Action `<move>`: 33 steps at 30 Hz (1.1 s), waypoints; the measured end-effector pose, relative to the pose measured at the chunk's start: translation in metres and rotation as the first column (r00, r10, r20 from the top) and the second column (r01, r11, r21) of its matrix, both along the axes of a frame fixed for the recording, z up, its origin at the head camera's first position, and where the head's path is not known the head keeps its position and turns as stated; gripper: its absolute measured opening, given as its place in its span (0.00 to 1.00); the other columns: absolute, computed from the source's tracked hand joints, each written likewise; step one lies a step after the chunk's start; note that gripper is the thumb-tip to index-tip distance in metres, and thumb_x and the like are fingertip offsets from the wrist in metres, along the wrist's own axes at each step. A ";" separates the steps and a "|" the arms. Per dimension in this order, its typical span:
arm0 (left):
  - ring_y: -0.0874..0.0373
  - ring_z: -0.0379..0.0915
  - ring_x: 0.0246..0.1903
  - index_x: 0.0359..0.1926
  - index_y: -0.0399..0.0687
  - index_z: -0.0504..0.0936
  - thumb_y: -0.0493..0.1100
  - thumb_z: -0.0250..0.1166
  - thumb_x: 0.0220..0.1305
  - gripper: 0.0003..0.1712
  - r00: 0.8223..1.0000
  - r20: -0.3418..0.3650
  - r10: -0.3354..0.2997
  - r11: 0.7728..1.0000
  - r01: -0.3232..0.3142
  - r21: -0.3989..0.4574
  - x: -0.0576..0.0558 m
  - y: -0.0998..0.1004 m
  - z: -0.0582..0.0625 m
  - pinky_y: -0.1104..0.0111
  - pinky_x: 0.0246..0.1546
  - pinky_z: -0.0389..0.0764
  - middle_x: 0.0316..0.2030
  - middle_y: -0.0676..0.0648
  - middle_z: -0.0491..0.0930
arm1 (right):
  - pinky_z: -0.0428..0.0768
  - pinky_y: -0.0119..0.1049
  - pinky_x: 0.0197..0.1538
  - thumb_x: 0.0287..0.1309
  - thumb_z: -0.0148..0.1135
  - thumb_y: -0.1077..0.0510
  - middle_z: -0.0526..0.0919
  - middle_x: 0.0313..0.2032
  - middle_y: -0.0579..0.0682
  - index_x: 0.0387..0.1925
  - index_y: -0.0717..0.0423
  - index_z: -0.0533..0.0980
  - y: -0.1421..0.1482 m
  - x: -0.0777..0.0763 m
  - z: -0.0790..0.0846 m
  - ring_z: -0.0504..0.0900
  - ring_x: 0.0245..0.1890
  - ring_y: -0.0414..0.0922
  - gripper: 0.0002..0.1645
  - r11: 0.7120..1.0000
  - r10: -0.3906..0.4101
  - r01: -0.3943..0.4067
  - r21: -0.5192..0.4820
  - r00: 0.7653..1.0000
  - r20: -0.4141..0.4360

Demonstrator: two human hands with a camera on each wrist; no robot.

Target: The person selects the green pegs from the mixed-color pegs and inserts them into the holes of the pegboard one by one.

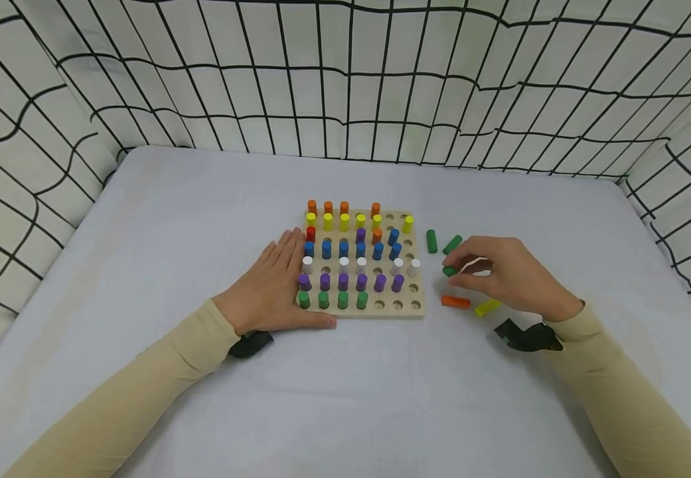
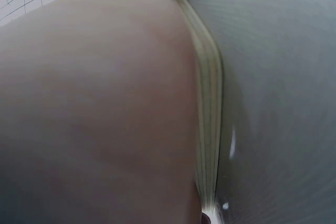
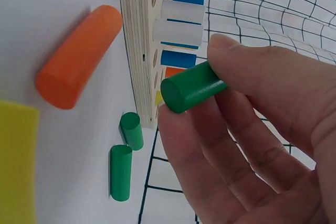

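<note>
A wooden pegboard (image 1: 388,308) with rows of coloured pegs lies flat on the table. My left hand (image 1: 270,285) rests along its left edge, fingers straight and thumb stretched along the front edge. In the left wrist view that hand hides most of the board, leaving a strip of its layered side (image 2: 209,93). To the board's right, my right hand (image 1: 494,272) pinches a green peg (image 3: 191,87) between thumb and fingers. The front row holds several green pegs (image 1: 342,300) at its left, with bare holes at its right.
Right of the board lie two loose green pegs (image 1: 431,241), an orange peg (image 1: 455,302) and a yellow peg (image 1: 488,307). A black wire grid (image 1: 351,79) stands round the back and sides of the white-covered table (image 1: 345,398).
</note>
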State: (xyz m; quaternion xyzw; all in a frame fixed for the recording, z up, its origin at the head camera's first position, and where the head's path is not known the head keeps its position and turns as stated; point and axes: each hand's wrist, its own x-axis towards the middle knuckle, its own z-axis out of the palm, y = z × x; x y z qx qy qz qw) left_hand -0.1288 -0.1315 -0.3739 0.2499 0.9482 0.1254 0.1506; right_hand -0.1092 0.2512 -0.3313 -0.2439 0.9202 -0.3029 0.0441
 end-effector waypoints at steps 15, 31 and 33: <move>0.38 0.27 0.84 0.82 0.33 0.33 0.84 0.66 0.49 0.84 1.000 -0.007 -0.008 1.000 0.008 -0.006 0.002 -0.001 0.002 0.44 0.84 0.39 0.84 0.35 0.30 | 0.84 0.20 0.50 0.53 0.78 0.65 0.89 0.41 0.41 0.43 0.47 0.83 -0.007 0.006 0.003 0.86 0.41 0.31 0.17 0.995 0.051 -0.056 -0.081 0.997 -0.052; 0.39 0.25 0.84 0.82 0.35 0.31 0.86 0.64 0.47 0.85 1.000 -0.014 -0.002 1.000 0.001 -0.022 0.002 -0.001 0.003 0.45 0.84 0.37 0.84 0.36 0.28 | 0.86 0.25 0.50 0.52 0.76 0.71 0.88 0.40 0.43 0.44 0.51 0.83 -0.024 0.018 0.011 0.87 0.41 0.33 0.20 0.962 0.118 -0.123 -0.243 0.992 -0.037; 0.39 0.25 0.84 0.82 0.35 0.31 0.86 0.64 0.47 0.85 1.000 -0.018 -0.001 1.000 0.000 -0.022 0.003 -0.002 0.003 0.45 0.84 0.36 0.84 0.36 0.28 | 0.87 0.26 0.50 0.49 0.77 0.73 0.87 0.40 0.43 0.43 0.50 0.83 -0.027 0.019 0.010 0.88 0.41 0.34 0.22 0.952 0.130 -0.136 -0.274 0.991 -0.039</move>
